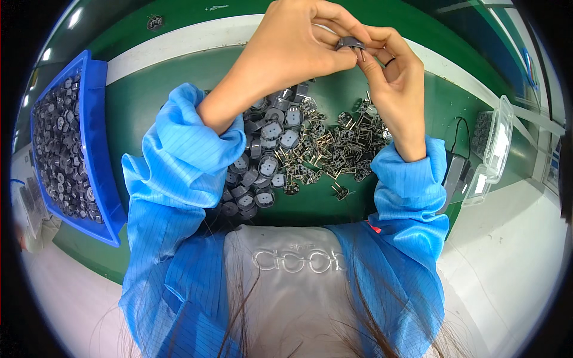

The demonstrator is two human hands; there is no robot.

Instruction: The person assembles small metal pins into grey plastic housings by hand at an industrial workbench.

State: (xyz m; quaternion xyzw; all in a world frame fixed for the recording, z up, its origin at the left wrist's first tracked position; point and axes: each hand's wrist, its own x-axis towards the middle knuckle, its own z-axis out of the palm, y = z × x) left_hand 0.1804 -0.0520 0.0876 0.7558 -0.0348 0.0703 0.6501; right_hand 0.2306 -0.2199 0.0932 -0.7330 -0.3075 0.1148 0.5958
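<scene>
My left hand [289, 51] and my right hand [401, 86] meet at the far side of the green table. Both are closed, fingertips pinching a small dark grey plug piece [350, 43] between them. Metal pins stick out from its lower side; my fingers cover part of it. Below my hands, to the left, lies a heap of grey plug housings [271, 130]. Against it on the right spreads a pile of black inserts with metal pins [334, 146]. A single pin insert [340, 191] rests apart, nearer to me.
A blue bin [95, 149] full of dark grey housings stands at the left. To the right are a clear plastic box [500, 140] with its lid up and a black device [456, 171] with a cable. A white strip [185, 43] runs behind, with a loose part [154, 22] beyond.
</scene>
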